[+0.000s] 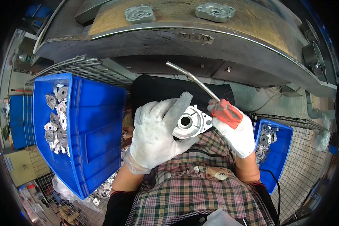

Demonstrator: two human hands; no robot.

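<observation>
Spanning the top: workbench (173, 15), tan top scuffed and stained, bright metal strip along the edge, dark grey front. Two matte castings on it, well apart: left bench casting (140, 14) and right bench casting (215, 12), both grey, flattish, rounded, with raised rings.
Room sides: thin wire mesh, left (79, 62) and right (309, 158), open grid. Outer rim dim and warped; small items there unreadable.
Big bin: blue bin (98, 128), smooth plastic, ribbed wall, left of the person, grey metal parts (60, 113) heaped inside. More loose parts (101, 192) low beside it, near a crumpled clear bag (64, 190).
Apron: plaid apron (192, 192), woven fabric, pink, green and cream checks.
Small bin: second blue bin (275, 175), right side, metal parts piled at its far end. Black cable (278, 188) curves past it.
Left hand: left hand (154, 132), white glove, fingers smudged grey, closed round the held casting, forefinger over the rim, thumb side below.
Right hand: right hand (235, 130), white glove, fingers wrapped round the tool.
Tool: red-handled tool (228, 113), slim shiny round rod with a slight bend, pointing up-left.
Part: held casting (196, 124), silvery metal, round boss, dark centre hole, drilled ear toward the right hand; contact there unclear. Sits between the hands, above the apron.
</observation>
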